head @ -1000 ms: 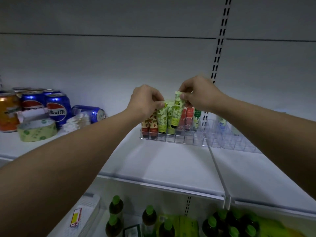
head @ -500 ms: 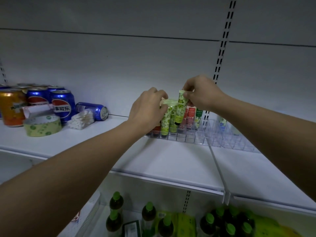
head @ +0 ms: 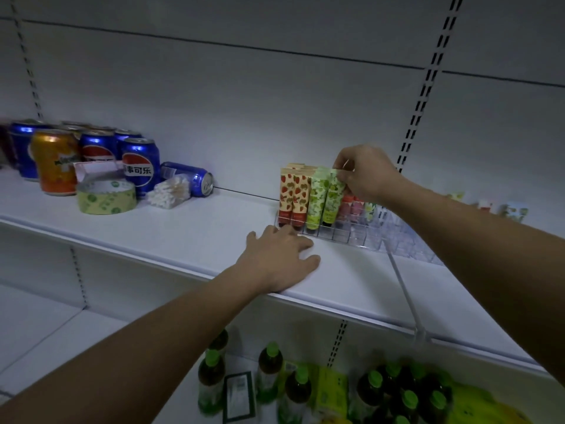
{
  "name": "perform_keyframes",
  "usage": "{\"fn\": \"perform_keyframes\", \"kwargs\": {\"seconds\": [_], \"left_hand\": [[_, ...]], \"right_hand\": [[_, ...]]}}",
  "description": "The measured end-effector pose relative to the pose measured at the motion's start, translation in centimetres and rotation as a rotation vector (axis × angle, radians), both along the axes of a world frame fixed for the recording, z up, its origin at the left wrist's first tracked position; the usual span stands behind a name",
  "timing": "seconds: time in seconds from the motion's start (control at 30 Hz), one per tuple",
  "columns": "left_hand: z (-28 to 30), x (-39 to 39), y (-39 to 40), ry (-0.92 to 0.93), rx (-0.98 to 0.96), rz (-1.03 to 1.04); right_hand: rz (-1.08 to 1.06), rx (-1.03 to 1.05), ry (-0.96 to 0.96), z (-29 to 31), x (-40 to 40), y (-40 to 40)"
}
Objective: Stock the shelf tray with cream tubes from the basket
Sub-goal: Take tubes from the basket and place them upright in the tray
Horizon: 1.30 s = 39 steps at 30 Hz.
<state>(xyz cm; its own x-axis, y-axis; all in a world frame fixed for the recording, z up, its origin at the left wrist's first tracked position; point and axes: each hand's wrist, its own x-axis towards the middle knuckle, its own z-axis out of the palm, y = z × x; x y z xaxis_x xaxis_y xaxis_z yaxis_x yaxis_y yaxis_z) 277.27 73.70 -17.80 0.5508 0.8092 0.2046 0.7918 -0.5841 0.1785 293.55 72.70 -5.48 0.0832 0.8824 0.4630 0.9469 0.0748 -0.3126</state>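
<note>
A green-patterned cream tube is pinched at its crimped top edge by the right hand, thumb and fingers curled onto it, and it stands cap-down in the front row of the clear compartment tray. It is judged to be all but seated; the step is best finished by pressing the tube straight down until the cap meets the compartment floor, then letting go without tilting it. A second green tube touches it on the left, and two strawberry-print tubes stand beyond that, so any sideways pull is likely to lean the whole row. The left hand lies flat on the white shelf just in front of the tray's left corner, fingers spread and holding nothing; whether it touches the tray cannot be told. It is well placed to stop the light tray sliding.

The basket is not in view. Pink tubes stand behind the right wrist. Well to the left are Pepsi cans, an orange can, a roll of green tape and a pack of cotton swabs, none in the way. A clear shelf divider runs forward beside the tray. Green-capped bottles fill the shelf below.
</note>
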Motion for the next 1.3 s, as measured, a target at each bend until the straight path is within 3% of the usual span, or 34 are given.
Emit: {"fn": "perform_keyframes", "kwargs": {"seconds": [0.5,0.87,1.0,1.13,1.2,1.3], "left_hand": [[0.1,0.0,-0.1,-0.038,0.011,0.036],[1.1,-0.5,-4.5,0.023,0.125,0.272],[1.8,-1.8,-8.6,-0.134,0.082,0.257],[1.3,-4.1,-13.8,-0.356,0.190,0.208],[-0.2,-5.2,-15.9,-0.451,0.207,0.178],[-4.8,-6.2,-18.0,-0.482,0.063,0.222]], "right_hand": [[-0.092,-0.010,-0.057,-0.5,0.5,-1.0],[0.036,-0.377,-0.110,-1.4,-1.9,-10.7],[0.100,-0.384,-0.092,-2.3,-3.6,-14.4],[0.114,-0.508,0.005,-4.2,-5.3,-18.1],[0.123,-0.555,0.069,-6.2,-5.9,-19.5],[0.148,-0.603,0.187,-11.2,-6.9,-20.9]]}}
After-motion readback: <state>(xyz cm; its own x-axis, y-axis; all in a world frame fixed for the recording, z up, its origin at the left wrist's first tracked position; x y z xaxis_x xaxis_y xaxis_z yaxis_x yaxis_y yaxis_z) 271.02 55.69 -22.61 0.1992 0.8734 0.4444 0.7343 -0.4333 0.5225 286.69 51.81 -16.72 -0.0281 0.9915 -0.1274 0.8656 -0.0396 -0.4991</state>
